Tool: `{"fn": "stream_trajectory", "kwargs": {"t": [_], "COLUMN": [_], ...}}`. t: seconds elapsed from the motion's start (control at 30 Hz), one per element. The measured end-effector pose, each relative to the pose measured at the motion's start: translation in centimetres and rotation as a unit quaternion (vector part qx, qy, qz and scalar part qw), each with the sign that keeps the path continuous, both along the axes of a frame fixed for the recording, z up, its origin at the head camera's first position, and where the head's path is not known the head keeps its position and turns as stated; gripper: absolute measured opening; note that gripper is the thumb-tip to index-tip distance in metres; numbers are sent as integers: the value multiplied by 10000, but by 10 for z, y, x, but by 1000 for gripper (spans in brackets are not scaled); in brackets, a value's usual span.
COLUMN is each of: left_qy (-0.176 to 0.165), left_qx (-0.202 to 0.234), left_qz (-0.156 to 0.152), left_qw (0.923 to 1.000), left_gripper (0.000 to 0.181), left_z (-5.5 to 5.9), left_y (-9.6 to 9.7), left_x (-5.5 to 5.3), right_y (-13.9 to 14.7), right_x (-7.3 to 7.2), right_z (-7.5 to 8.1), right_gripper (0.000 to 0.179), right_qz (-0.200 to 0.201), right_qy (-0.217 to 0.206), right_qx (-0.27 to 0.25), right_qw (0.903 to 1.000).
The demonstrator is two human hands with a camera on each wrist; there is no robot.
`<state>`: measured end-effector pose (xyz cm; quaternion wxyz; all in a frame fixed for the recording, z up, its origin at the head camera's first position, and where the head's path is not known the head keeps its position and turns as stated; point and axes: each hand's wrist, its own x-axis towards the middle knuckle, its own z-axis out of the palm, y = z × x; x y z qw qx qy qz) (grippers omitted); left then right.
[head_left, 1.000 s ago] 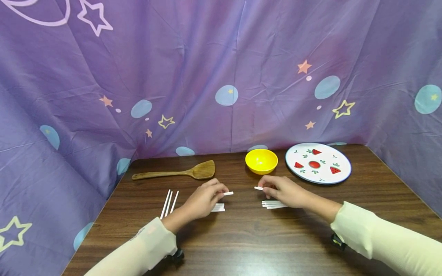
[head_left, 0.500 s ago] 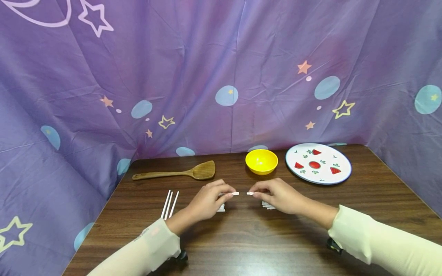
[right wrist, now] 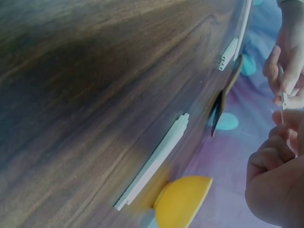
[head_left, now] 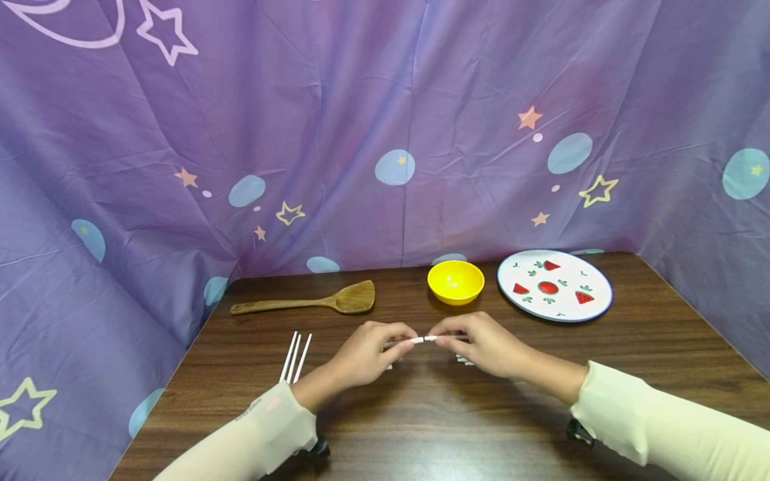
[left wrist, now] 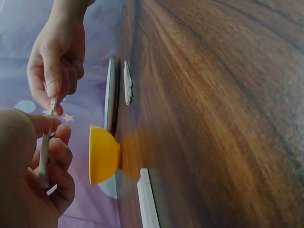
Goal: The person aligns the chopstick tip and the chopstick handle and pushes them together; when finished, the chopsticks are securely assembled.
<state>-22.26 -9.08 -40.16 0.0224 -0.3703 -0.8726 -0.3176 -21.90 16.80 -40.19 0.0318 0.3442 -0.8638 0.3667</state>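
In the head view, my left hand (head_left: 365,353) and right hand (head_left: 486,344) face each other above the middle of the table. My left thumb and fingers pinch a short white stick (left wrist: 44,161). Another white stick (left wrist: 53,102), with a narrow stepped end, is pinched in my right fingertips. Their ends meet or nearly meet; I cannot tell whether they are joined. Below my left hand lies a bundle of short white sticks (right wrist: 229,54), mostly hidden in the head view. A second bundle of white sticks (right wrist: 154,164) lies under my right hand.
Several long white sticks (head_left: 295,357) lie left of my left hand. Behind are a wooden spatula (head_left: 353,298), a yellow bowl (head_left: 455,283) and a white plate with watermelon pictures (head_left: 565,270). A purple curtain (head_left: 337,133) hangs along the table's back and sides.
Both hands have moved inward, my left to the right and my right to the left. The gap between the two held white sticks has closed to almost nothing.
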Motion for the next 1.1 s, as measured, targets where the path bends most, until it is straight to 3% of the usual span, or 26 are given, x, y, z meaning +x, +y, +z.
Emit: {"fn": "stream_trajectory", "kwargs": {"t": [0.3, 0.77, 1.1], "left_qy": [259, -288, -638], "left_qx": [32, 435, 554], "left_qz": [-94, -171, -339], "left_qw": [9996, 9985, 9959], "left_gripper": [16, 16, 20], "left_z": [0, -1, 0], "left_y": [1, 2, 1], "left_x": [1, 1, 2], "right_y": [-1, 0, 1], "right_x": [3, 5, 5], "right_z": [1, 1, 3], "right_gripper": [14, 11, 12], "right_qz": [106, 94, 297], "right_qy": [-36, -395, -222], "right_qx": [-75, -184, -59], "right_qw": [9999, 9990, 9993]}}
